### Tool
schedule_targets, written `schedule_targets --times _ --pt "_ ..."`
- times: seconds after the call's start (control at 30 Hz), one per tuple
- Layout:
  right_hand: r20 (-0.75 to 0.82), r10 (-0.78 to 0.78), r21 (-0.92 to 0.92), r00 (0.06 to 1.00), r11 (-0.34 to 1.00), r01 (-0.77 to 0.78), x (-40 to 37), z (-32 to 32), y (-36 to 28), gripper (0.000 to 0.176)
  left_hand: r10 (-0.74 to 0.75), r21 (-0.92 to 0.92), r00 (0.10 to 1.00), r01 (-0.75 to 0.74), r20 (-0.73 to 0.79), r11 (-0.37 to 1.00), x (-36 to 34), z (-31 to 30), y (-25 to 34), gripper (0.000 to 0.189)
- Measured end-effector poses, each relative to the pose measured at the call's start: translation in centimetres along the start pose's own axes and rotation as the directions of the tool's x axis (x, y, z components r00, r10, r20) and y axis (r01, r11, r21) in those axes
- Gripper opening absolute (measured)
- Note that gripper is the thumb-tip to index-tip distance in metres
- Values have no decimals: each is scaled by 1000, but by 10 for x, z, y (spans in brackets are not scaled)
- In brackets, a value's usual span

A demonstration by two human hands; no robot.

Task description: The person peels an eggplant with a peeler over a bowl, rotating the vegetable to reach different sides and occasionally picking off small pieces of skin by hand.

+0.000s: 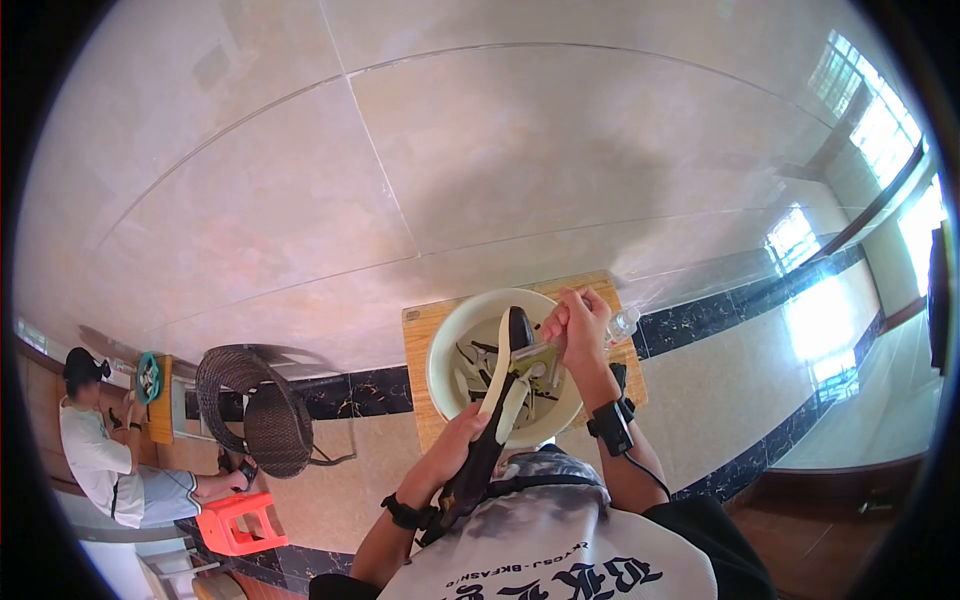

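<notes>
A long dark purple eggplant (518,328) with a pale peeled strip along its length slants over a cream basin (440,350). My left hand (452,446) is wrapped round its lower part. Above the right side of the basin, my right hand (580,322) has its fingers closed on a peeler (535,352), whose head lies beside the peeled strip. Dark and pale peelings (480,365) are scattered in the basin. The basin stands on a small wooden table (425,318). Just right of my right hand lies a clear plastic bottle (624,325).
A brown wicker chair (277,430) stands to the left. Farther left, a person (100,450) in a white shirt and dark cap sits near a red stool (240,525) and a small table (161,405) with a green round basin (149,377). A tiled wall (500,150) rises behind the table.
</notes>
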State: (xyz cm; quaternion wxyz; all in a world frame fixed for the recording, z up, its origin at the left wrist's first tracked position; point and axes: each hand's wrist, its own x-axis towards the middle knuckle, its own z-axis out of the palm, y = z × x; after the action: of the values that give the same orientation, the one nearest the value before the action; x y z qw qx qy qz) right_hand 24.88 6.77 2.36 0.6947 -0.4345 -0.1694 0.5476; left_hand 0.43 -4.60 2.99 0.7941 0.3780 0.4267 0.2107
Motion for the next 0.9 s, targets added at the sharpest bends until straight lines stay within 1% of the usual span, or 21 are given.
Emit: schedule_targets --times 0.1,0.17,0.23,0.3,0.4,0.5,0.6,0.7,0.77,0.8,0.9 --pt "-60 -51 8 997 999 52 10 -12 4 24 127 103 991 -122 -41 987 12 -6 -19 47" --pt "-106 -100 23 989 994 103 16 -18 -1 24 90 38 994 -88 -55 995 11 -6 -21 46" --pt "-134 -122 43 983 991 129 19 -20 -9 25 92 36 993 -90 -70 995 11 -7 -24 46" --pt "-145 -118 68 982 989 129 19 -23 -16 26 133 95 987 -125 -88 988 12 -10 -27 46" --pt "-37 -41 102 998 994 45 9 -23 -12 27 26 -33 997 -29 -78 999 6 -5 -15 47" --pt "53 110 72 992 991 -114 -19 -3 -6 29 73 -75 995 -78 -62 994 10 4 1 48" --pt "126 209 172 970 958 -228 -32 9 3 32 105 -173 994 -107 -20 979 15 2 1 48" --pt "137 262 161 955 946 -283 -36 18 4 34 83 -161 994 -94 -76 982 22 0 -5 45" --pt "146 248 141 958 953 -269 -38 19 5 34 136 -110 988 -144 -73 983 31 -8 -21 44" --pt "153 242 130 958 956 -262 -39 20 6 34 164 -84 984 -170 -72 982 30 -6 -17 43" --pt "151 227 114 962 963 -245 -40 22 9 31 84 -232 996 -84 -11 969 17 1 -4 39"
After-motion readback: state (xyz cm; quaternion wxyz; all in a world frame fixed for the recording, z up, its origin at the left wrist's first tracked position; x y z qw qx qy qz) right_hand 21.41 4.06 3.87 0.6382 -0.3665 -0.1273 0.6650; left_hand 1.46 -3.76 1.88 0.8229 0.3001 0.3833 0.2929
